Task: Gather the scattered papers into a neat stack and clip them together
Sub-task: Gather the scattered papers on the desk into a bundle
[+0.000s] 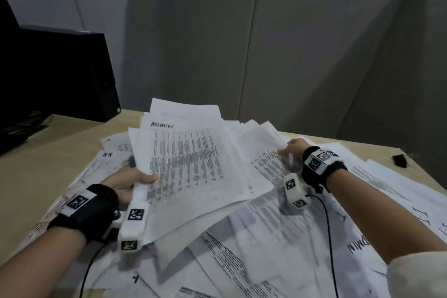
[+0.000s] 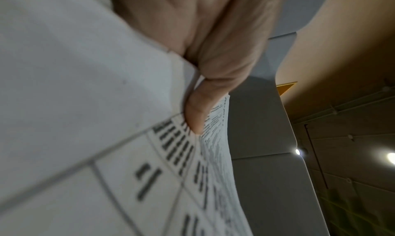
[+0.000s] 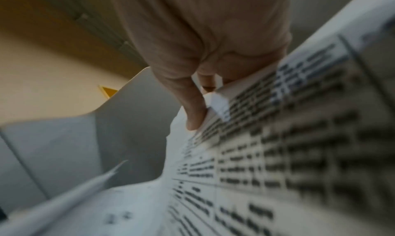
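A loose bundle of printed papers [image 1: 188, 157], the top sheet marked "ADMIN", is lifted off the table in the head view. My left hand [image 1: 130, 182] grips its left edge, thumb on top; the left wrist view shows that thumb [image 2: 195, 114] pressed on the printed sheets [image 2: 107, 138]. My right hand [image 1: 289, 151] pinches the right edge of the sheets; in the right wrist view its thumb [image 3: 193, 114] lies on the paper [image 3: 267, 155]. Several more papers [image 1: 254, 249] lie scattered underneath. A black binder clip [image 1: 399, 160] sits at the table's far right.
The wooden table [image 1: 36, 172] shows bare at the left. A black computer case [image 1: 58, 75] stands at the back left. Grey partition panels [image 1: 266, 43] close off the rear. Cables [image 1: 329, 237] run from both wrist cameras across the papers.
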Demonstrator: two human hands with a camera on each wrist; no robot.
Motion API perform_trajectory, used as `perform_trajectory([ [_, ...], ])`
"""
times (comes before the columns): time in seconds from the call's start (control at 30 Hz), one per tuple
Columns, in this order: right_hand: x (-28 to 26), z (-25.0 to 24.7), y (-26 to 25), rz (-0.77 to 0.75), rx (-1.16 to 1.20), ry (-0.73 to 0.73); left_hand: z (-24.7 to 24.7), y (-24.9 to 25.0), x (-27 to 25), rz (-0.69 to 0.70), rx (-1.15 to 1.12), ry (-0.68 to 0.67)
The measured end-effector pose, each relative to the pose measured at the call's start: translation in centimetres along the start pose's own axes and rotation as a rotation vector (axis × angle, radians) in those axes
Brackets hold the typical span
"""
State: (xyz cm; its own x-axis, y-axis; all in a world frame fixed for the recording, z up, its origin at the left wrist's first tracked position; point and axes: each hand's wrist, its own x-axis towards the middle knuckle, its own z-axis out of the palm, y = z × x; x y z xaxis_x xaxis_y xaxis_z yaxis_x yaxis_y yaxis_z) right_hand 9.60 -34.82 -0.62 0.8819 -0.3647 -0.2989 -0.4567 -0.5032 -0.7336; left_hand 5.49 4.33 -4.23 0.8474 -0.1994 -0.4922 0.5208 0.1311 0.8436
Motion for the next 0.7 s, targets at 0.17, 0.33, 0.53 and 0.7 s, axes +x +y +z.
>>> perform_trajectory([
  [0.17,-0.5,1.2,2.0,0.160,0.127,-0.160,2.5,-1.1,0.4,-0.045,-0.014,-0.046],
  [0.33,-2.4,3.7,4.6,0.179,0.382,-0.133,5.2,-2.3,0.9,-0.046,0.100,-0.086],
  [0.53,-4.5,3.6,5.7,0.288,0.667,-0.176,8.4,-1.7,0.2,0.036,0.633,-0.060],
  [0.7,-6.6,3.5,5.5,0.155,0.613,-0.347,9.2,-2.1,0.1,0.065,0.658,-0.086],
])
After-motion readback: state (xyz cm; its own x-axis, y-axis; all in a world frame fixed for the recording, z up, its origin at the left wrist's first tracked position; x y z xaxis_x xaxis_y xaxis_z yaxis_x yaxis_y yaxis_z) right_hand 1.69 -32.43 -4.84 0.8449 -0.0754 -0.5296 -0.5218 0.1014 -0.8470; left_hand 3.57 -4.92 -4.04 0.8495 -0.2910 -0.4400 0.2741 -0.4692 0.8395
